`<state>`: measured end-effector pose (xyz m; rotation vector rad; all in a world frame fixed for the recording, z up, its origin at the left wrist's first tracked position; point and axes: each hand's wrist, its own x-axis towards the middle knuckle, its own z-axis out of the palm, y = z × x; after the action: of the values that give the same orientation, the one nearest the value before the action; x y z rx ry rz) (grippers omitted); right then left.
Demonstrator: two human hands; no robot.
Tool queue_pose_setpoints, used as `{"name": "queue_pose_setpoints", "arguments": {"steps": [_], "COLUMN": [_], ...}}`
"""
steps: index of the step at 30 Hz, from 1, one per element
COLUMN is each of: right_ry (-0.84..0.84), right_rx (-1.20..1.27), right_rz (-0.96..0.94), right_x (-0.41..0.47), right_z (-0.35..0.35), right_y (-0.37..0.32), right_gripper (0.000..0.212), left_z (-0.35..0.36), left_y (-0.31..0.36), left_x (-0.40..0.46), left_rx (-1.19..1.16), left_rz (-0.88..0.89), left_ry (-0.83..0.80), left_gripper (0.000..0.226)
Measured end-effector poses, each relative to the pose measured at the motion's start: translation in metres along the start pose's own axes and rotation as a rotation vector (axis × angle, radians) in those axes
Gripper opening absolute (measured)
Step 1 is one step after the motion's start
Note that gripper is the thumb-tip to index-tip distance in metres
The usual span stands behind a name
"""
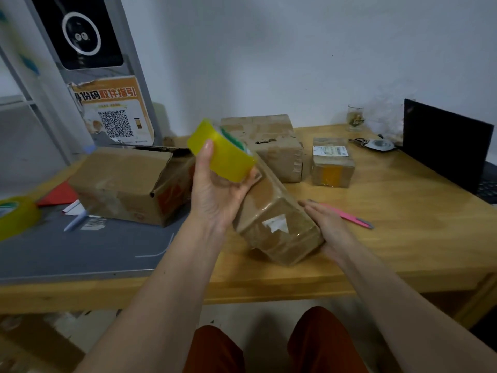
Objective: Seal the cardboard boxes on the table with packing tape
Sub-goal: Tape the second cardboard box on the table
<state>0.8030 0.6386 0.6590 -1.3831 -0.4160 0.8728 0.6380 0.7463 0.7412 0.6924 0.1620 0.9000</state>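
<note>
My left hand [215, 192] grips a yellow roll of packing tape [223, 153], lifted above the table. Below it lies a long brown cardboard box [274, 222], angled toward me and glossy with tape. My right hand [326, 228] lies flat against the box's right side with its fingers straight. A larger box [126, 181] with a raised flap sits to the left. Two more boxes stand behind: a big one [271, 146] and a small labelled one [333, 162].
A second yellow tape roll [16, 216] sits at the far left on a grey mat [80, 249]. A pink pen [347, 215] lies right of the long box. A black laptop [446, 144], keys and a glass stand at the back right of the wooden table [403, 238].
</note>
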Motion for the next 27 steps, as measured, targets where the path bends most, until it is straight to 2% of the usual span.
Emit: {"name": "queue_pose_setpoints", "arguments": {"steps": [3,6,8,10,11,14,16,18,20,22,24,27], "right_ry": [0.17,0.354,0.3,0.187,0.176,0.268,0.325,0.35,0.364,0.37,0.365,0.317], "right_rx": [-0.205,-0.348,-0.345,-0.445,-0.562,-0.987,-1.166,-1.239,-1.194,-1.013,-0.724,-0.245], "right_rz": [-0.069,-0.403,-0.67,-0.83,-0.867,-0.865,-0.793,-0.756,-0.768,-0.776,-0.711,-0.484], "right_x": [-0.004,-0.02,-0.04,-0.055,-0.057,-0.055,-0.053,-0.051,-0.049,-0.047,-0.042,-0.032], "right_z": [0.006,0.006,0.016,0.026,0.029,0.028,0.029,0.032,0.034,0.03,0.021,0.01], "right_y": [-0.007,-0.027,-0.038,-0.037,-0.033,-0.021,-0.022,-0.024,-0.026,-0.03,-0.036,-0.037], "right_gripper": [0.027,0.028,0.027,0.031,0.042,0.092,0.107,0.107,0.096,0.079,0.061,0.041], "left_z": [0.022,0.034,0.037,0.039,0.039,0.032,0.024,0.014,0.005,-0.002,-0.007,-0.013], "left_y": [-0.006,-0.014,-0.017,-0.016,-0.015,-0.007,-0.002,0.002,0.004,0.007,0.01,0.013], "left_x": [0.004,0.007,0.01,0.012,0.013,0.013,0.012,0.011,0.01,0.009,0.009,0.011], "left_rx": [0.073,0.067,0.052,0.054,0.062,0.082,0.128,0.178,0.204,0.2,0.189,0.161], "left_rz": [-0.006,-0.031,-0.034,-0.018,-0.005,0.056,0.093,0.117,0.122,0.115,0.106,0.101], "left_ry": [-0.069,-0.063,-0.059,-0.053,-0.044,0.043,0.078,0.097,0.123,0.154,0.18,0.174], "left_gripper": [0.108,0.111,0.119,0.118,0.111,0.071,0.061,0.059,0.058,0.062,0.069,0.073]}}
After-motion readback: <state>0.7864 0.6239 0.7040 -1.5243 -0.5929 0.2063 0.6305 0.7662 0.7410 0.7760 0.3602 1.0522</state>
